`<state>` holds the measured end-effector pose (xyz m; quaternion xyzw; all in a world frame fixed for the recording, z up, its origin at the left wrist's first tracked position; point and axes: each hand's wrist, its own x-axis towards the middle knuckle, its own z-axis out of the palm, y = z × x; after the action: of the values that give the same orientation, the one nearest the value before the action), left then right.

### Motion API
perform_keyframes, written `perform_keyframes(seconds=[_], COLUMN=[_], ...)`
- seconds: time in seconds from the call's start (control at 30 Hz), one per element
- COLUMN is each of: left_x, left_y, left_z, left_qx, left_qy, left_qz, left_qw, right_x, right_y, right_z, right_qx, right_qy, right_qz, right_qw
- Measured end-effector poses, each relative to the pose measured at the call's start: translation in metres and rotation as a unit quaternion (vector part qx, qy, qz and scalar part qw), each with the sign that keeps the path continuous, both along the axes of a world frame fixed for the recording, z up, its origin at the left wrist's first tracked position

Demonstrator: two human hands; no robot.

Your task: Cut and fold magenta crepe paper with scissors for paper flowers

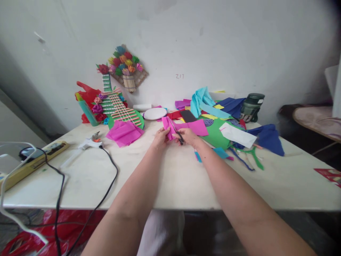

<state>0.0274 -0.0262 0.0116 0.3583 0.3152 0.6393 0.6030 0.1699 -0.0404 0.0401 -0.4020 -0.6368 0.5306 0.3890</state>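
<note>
My left hand [160, 136] is closed on a folded piece of magenta paper [167, 127], held just above the white table [170, 177]. My right hand [188, 136] grips a pair of scissors [176, 132] whose blades point up and left across the paper. A wider magenta sheet [197, 127] lies right behind my right hand. Both hands meet near the middle of the table, toward its far side.
A white glue gun [90, 143] with a black cable lies at left beside a yellow power strip [32, 163]. More magenta paper [124, 132], a paper guitar craft [117, 106], green, blue and white sheets [237, 135] and a dark green jar [252, 106] crowd the back.
</note>
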Motion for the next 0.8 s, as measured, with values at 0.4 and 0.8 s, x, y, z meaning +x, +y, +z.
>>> perform_keyframes(seconds=[0.4,0.8], left_x=[-0.0029,-0.0058], left_y=[0.004,0.002], left_z=[-0.0022,-0.0012], left_qx=[0.005,0.01], left_qy=[-0.01,-0.021], left_qz=[-0.027,-0.019], left_qw=[1.0,1.0], right_x=[0.0018,0.0038], right_y=[-0.003,-0.0064], right_z=[0.0,0.0033], right_qx=[0.003,-0.001], right_qy=[-0.015,-0.022], right_qz=[0.011,0.015], right_qw=[1.0,1.0])
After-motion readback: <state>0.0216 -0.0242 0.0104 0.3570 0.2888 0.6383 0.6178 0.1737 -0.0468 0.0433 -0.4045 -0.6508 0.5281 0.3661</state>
